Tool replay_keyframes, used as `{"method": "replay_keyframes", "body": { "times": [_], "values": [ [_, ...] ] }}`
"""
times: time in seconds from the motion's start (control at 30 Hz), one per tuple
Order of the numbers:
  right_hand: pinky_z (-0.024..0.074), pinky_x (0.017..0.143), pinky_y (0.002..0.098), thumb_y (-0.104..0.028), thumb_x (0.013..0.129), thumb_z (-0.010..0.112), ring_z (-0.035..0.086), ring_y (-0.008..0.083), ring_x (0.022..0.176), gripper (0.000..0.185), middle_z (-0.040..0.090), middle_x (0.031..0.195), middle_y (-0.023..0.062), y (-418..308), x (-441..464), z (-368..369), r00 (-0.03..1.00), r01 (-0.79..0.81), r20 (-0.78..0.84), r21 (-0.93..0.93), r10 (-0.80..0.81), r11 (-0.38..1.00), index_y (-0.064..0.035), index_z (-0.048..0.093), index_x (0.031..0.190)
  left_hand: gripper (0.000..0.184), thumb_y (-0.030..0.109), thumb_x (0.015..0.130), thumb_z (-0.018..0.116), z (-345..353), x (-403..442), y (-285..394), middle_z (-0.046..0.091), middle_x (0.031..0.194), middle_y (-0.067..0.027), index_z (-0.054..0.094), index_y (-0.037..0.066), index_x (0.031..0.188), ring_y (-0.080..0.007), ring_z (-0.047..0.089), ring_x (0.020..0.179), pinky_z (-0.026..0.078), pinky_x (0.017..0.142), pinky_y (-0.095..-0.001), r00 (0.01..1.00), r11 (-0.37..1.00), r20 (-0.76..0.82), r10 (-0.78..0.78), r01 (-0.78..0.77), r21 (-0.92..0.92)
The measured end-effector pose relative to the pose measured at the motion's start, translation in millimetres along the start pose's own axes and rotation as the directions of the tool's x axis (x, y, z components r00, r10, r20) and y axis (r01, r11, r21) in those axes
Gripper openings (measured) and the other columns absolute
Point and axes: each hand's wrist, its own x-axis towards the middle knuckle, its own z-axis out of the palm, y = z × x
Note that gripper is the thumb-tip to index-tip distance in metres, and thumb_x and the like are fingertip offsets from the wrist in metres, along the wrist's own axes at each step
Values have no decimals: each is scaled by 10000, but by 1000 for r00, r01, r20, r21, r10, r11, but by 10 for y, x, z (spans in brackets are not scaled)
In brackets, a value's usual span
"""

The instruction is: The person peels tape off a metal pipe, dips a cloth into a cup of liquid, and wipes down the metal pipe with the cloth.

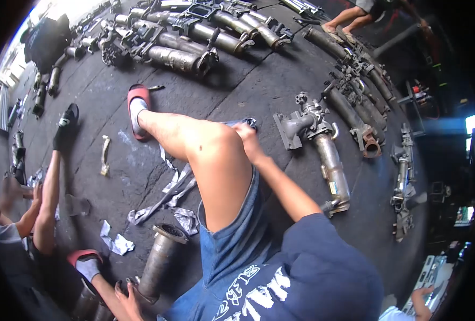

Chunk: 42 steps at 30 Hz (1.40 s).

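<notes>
Left hand (129, 302): fingers part-bent, hold unclear; just beside near end of metal cylinder (160, 262). Right hand (247, 140): well apart from cylinder, partly knee-hidden, grip unreadable. Crumpled white scrap (118, 244): near cylinder.

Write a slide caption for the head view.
Metal parts on a dark floor; right hand beside a bent knee, left hand near a cylinder.

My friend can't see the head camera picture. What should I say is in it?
A person's left hand is beside a metal cylinder, and the right hand is by a raised knee. Metal parts and pale scraps lie on the dark floor.
</notes>
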Motion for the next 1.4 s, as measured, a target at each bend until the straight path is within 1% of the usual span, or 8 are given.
{"method": "replay_keyframes", "body": {
  "times": [0.33,0.53,0.7,0.8,0.83,0.93,1.1,1.4],
  "values": [
    [576,861,374,-221,991,550,711,232,916,288,718,1053,139,-289,1601,-2111,915,108,-202,957,350,270,4,648,1141,515,205,995,631,-350,-144,324,569,1354,-226,487,-63,1411,-329,558,1251,416,1092,-399,989,949,7,147,-139,-284],
    [573,837,413,-298,1009,583,700,272,881,305,709,970,141,-715,3277,-3278,990,135,-133,990,-48,34,-10,641,1092,482,168,998,619,-506,-209,784,587,1339,-218,495,-66,1401,-312,577,1231,430,1079,-388,967,829,-105,232,-253,-499],
    [562,800,297,-272,949,629,707,199,896,189,735,998,85,-1740,3504,-3248,960,150,-191,968,205,200,-99,700,976,456,138,1001,608,-323,-463,1117,601,1325,-211,501,-68,1393,-298,593,1214,442,1068,-379,969,719,-94,227,-232,-656],
    [538,788,266,-8,825,607,649,129,889,492,690,1139,49,-1573,3611,-2462,912,277,-2,739,-410,613,1,600,1317,441,119,1002,602,-344,-731,1110,609,1318,-207,505,-70,1388,-290,602,1204,449,1062,-373,979,689,-46,200,-174,-703],
    [526,765,247,63,766,527,624,109,857,607,684,1100,31,-1816,3396,-2184,967,30,158,709,-200,704,19,565,1370,436,113,1003,600,-368,-825,1142,612,1315,-206,506,-70,1387,-287,605,1201,452,1060,-371,981,683,-25,195,-154,-714],
    [537,848,479,39,767,520,679,422,982,580,672,1101,281,-1382,3122,-825,903,387,242,-94,-356,917,-30,547,1342,360,58,1000,574,-82,-674,1650,691,1171,-161,542,-68,1336,-210,655,1107,476,1008,-317,937,653,-66,342,-287,-701],
    [542,855,542,-3,836,580,670,456,1045,453,687,1017,285,-897,2375,169,865,337,470,-288,-174,896,-18,443,1268,382,87,943,660,-16,-526,2226,683,1173,-158,576,-55,1288,-224,672,1071,530,930,-341,855,719,46,517,-405,-565],
    [490,889,400,-56,682,782,633,340,993,448,639,1036,163,-1079,1862,476,852,310,372,210,-369,927,21,614,1090,584,228,909,745,274,263,3135,573,1345,-207,521,-23,1386,-286,620,1178,520,998,-385,785,581,-210,582,-582,-569]
  ]
}}
